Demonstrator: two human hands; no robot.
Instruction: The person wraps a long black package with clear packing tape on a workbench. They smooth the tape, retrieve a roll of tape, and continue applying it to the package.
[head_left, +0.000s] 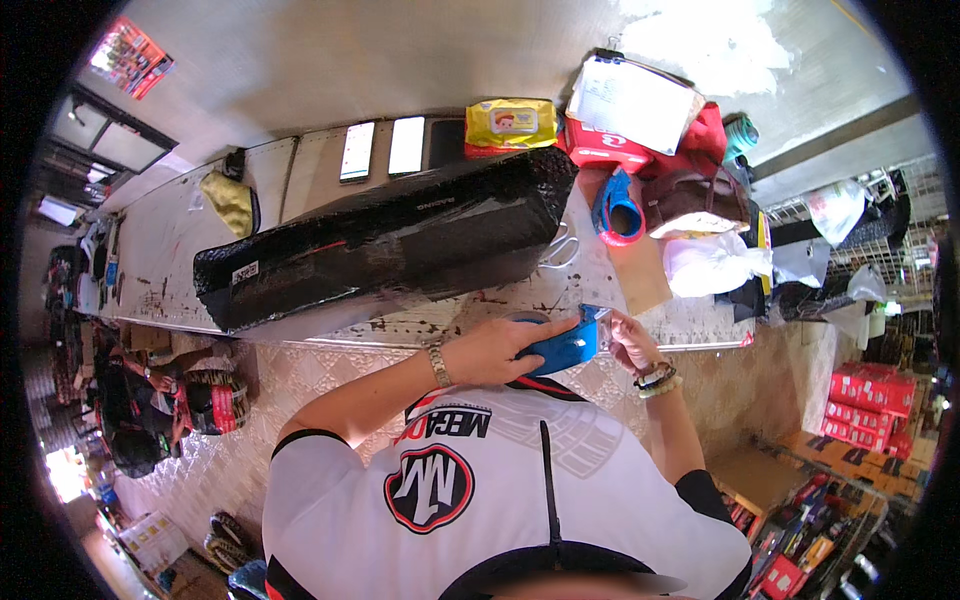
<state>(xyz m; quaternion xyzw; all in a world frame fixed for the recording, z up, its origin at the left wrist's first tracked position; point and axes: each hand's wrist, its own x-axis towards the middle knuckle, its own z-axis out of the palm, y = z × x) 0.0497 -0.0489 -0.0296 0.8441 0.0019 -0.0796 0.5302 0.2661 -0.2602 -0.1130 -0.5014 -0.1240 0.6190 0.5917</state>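
A blue tape dispenser (561, 351) is gripped by my left hand (499, 349), index finger stretched along its top. My right hand (631, 341) is at the dispenser's cutter end, its fingers closed on what looks like the clear tape's end. Both hands are at the near edge of the worn white counter (420, 324). Beyond them lies a long package in black plastic wrap (390, 240), slanting across the counter, with a small label near its left end. White-handled scissors (561, 251) lie partly hidden at its right. A second, blue and red tape dispenser (621, 214) stands farther right.
Two lit phones (357, 152), a yellow wipes pack (511, 126), a clipboard with papers (634, 101) and a red box (600, 146) are along the back. Right are a brown bag (697, 196) and white plastic bag (712, 262). Another person (142, 405) is at far left.
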